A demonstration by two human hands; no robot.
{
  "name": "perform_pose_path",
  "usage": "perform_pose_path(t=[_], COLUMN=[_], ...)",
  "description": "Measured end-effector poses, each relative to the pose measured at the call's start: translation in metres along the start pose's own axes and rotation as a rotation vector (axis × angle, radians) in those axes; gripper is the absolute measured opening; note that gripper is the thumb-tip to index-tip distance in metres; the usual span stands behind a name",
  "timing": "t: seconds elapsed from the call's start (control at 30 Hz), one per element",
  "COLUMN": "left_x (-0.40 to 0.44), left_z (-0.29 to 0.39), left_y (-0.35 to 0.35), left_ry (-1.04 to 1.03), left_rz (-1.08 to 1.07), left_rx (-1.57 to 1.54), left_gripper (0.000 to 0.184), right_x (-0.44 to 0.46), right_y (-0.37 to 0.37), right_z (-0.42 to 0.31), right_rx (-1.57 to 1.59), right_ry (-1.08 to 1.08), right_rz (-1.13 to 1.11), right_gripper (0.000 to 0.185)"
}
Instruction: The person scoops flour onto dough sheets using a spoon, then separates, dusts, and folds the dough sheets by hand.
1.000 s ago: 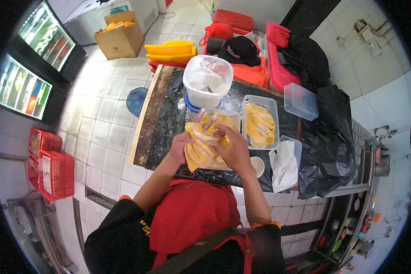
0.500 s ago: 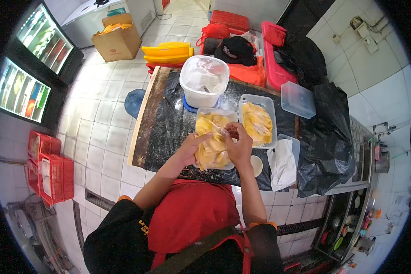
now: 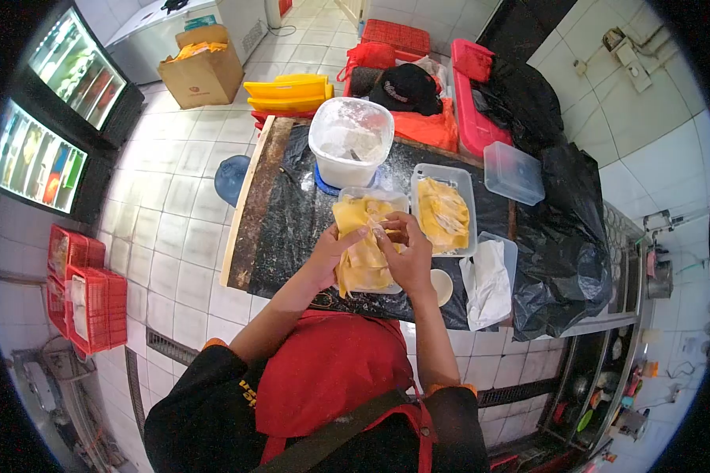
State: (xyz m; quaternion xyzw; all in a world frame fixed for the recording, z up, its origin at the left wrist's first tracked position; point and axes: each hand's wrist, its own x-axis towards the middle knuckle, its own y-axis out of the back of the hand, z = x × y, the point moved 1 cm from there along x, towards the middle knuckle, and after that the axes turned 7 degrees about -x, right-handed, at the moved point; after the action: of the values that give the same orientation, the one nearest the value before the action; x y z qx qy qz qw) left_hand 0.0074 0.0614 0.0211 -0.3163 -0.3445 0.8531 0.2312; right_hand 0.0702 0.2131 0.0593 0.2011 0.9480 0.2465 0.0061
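Thin yellow dough sheets [image 3: 363, 272], floppy and pale-dusted, fill a clear plastic tub in front of me. My left hand [image 3: 329, 256] grips a sheet at the left side, thumb on top and its other fingers mostly hidden beneath. My right hand [image 3: 409, 256] is over the tub's right side, its thumb and fingers pinched at the sheet near the left thumb. A second clear tub [image 3: 472, 225] just to the right holds more folded yellow sheets [image 3: 443, 217]. Behind the near tub stands a white bucket [image 3: 345, 167] with white powder and a utensil handle inside.
A small pale bowl [image 3: 442, 287] and a container with white paper or cloth [image 3: 485, 284] are right of my right forearm. Farther right sit a clear lidded box [image 3: 514, 173] and black plastic sheeting [image 3: 564, 252]. A black cap [image 3: 406, 88] lies beyond the table's far edge.
The yellow sheet in my left hand now lies higher and farther left, over the tub's rim. Both hands have shifted slightly; my right fingers remain pinched close to the left thumb.
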Motion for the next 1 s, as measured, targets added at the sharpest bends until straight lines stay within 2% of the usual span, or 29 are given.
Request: perform_pose_path(t=[0.17, 0.33, 0.47, 0.53, 0.6, 0.63, 0.7, 0.83, 0.9, 0.93, 1.0], left_x=[0.004, 0.004, 0.013, 0.014, 0.016, 0.016, 0.015, 0.015, 0.015, 0.013, 0.009], left_z=[-0.002, -0.011, -0.019, -0.016, -0.012, -0.01, -0.006, -0.006, -0.008, -0.01, -0.015], left_y=[0.004, -0.007, 0.003, 0.011, 0.021, 0.021, 0.019, 0.012, 0.007, 0.005, -0.001], left_ry=[0.028, 0.041, 0.025, 0.031, 0.046, 0.047, 0.045, 0.06, 0.079, 0.085, 0.024], left_rz=[0.007, 0.016, 0.134, 0.159, 0.138, 0.138, 0.161, 0.167, 0.117, 0.114, 0.107], left_rx=[-0.06, -0.104, -0.043, -0.056, -0.12, -0.124, -0.062, -0.012, 0.048, 0.052, 0.244], left_gripper=[0.041, 0.04, 0.037, 0.035, 0.035, 0.035, 0.035, 0.035, 0.036, 0.036, 0.036], right_x=[-0.005, -0.009, -0.029, -0.05, -0.073, -0.089, -0.114, -0.13, -0.118, -0.108, -0.079], right_y=[-0.004, -0.008, 0.001, 0.019, 0.044, 0.048, 0.048, 0.043, 0.044, 0.044, 0.041], right_z=[0.005, 0.015, 0.035, 0.069, 0.079, 0.09, 0.111, 0.119, 0.113, 0.098, 0.049], right_rx=[0.023, 0.177, 0.092, -0.083, -0.394, -0.397, -0.936, -0.908, -0.759, -0.758, -0.401], right_ry=[0.081, -0.132, -0.177, -0.128, -0.207, -0.207, -0.257, -0.448, -0.266, -0.272, -0.066], right_rz=[0.115, 0.098, 0.13, 0.197, 0.23, 0.228, 0.233, 0.079, 0.11, 0.113, 0.143], right_gripper=[0.03, 0.032, 0.036, 0.037, 0.034, 0.034, 0.034, 0.035, 0.037, 0.037, 0.035])
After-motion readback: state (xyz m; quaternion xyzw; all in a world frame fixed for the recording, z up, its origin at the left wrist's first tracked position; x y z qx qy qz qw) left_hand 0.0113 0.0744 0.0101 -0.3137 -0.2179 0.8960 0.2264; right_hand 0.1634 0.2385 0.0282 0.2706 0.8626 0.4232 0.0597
